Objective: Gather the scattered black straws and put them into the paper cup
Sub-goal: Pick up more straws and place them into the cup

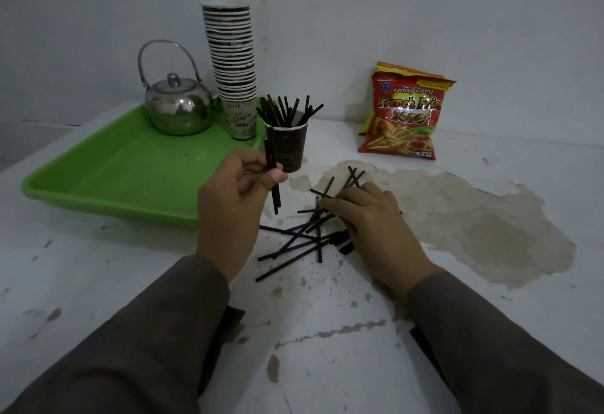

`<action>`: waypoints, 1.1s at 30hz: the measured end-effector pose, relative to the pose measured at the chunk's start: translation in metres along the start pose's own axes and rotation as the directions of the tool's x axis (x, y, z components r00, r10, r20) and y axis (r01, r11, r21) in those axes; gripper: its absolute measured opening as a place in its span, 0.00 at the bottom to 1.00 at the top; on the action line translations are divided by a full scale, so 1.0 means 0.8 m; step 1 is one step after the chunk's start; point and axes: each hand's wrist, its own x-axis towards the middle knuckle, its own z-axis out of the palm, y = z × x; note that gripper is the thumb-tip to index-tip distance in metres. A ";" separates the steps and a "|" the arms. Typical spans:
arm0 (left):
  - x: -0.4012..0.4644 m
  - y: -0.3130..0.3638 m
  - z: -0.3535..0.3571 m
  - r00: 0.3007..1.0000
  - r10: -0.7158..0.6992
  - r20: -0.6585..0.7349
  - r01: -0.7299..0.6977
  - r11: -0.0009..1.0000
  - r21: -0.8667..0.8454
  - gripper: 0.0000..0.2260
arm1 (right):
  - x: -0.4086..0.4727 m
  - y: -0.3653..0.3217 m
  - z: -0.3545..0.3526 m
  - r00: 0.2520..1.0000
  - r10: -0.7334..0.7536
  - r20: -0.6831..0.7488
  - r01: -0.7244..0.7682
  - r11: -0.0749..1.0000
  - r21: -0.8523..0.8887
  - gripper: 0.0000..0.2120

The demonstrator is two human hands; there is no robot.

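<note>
The cup (287,147) stands just beside the tray (108,181) edge, bare worktop (327,348) nearer. Left hand (235,198) fingers pinch a few thin black straws (275,196); right hand (369,217) fingers lie flat on the scattered pile (294,250).

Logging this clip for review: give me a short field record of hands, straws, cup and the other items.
left hand: pinches a few black straws, upright
right hand: fingers on scattered straws
paper cup: upright, already holding many straws
green tray: carries kettle and cup stack
snack bag: against wall
</note>
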 end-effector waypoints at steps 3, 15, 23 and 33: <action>0.001 -0.002 0.000 1.000 -0.005 0.005 0.005 1.000 0.002 0.09 | 0.004 -0.005 0.004 0.999 -0.039 0.036 0.040 0.998 -0.052 0.19; -0.002 0.001 0.002 0.999 -0.008 -0.039 0.007 1.000 -0.030 0.18 | -0.002 -0.004 0.003 0.998 -0.023 0.066 0.029 0.995 -0.091 0.19; -0.002 -0.002 0.000 0.992 0.128 -0.021 -0.125 0.988 0.092 0.27 | -0.007 0.001 -0.015 0.997 0.066 0.037 -0.064 0.997 -0.052 0.20; -0.001 -0.014 -0.001 0.991 0.130 -0.019 -0.129 0.989 0.069 0.25 | 0.008 0.010 -0.060 0.960 0.166 0.223 -0.195 0.974 0.114 0.11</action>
